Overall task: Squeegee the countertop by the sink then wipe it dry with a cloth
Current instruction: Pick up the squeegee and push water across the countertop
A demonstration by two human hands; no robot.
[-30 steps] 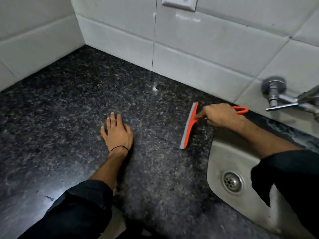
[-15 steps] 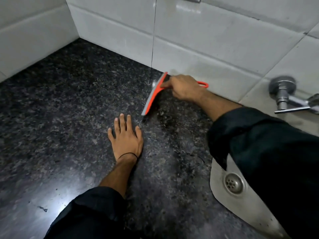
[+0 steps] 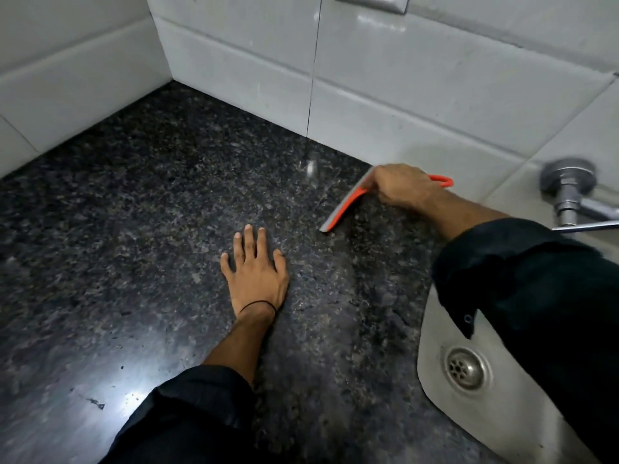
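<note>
My right hand (image 3: 403,187) grips an orange squeegee (image 3: 345,204) by its handle, whose orange loop sticks out behind the knuckles. The grey blade edge lies tilted on the dark speckled granite countertop (image 3: 150,212), close to the back wall tiles. My left hand (image 3: 256,267) rests flat on the counter with fingers spread, below and left of the blade, holding nothing. A thin black band circles its wrist. No cloth is in view.
A steel sink (image 3: 445,393) with a round drain (image 3: 467,368) sits at the right, partly covered by my dark right sleeve. A chrome tap (image 3: 569,195) juts from the white tiled wall (image 3: 418,82). Tiled walls meet in a corner at the back left.
The squeegee blade in my right hand has moved right along the back wall, away from the spot above my left fingers. My left hand has stayed flat on the counter.
</note>
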